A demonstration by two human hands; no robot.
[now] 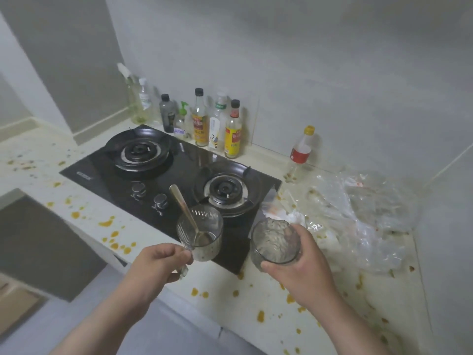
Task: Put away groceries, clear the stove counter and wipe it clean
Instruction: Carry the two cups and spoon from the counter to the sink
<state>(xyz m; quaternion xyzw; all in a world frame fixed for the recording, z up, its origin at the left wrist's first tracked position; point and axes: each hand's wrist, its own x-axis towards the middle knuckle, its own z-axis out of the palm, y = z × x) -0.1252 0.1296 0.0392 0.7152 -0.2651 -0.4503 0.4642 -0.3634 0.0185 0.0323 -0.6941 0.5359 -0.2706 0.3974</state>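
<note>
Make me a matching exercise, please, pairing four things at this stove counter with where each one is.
Things: 1 fork; 2 empty glass; 3 spoon; 4 yellow-capped bottle.
Places: A in the right hand; B standing in the other glass; C by the wall, right of the stove; D in the left hand.
Pairs: 1-D, 2-A, 3-B, 4-C.
</note>
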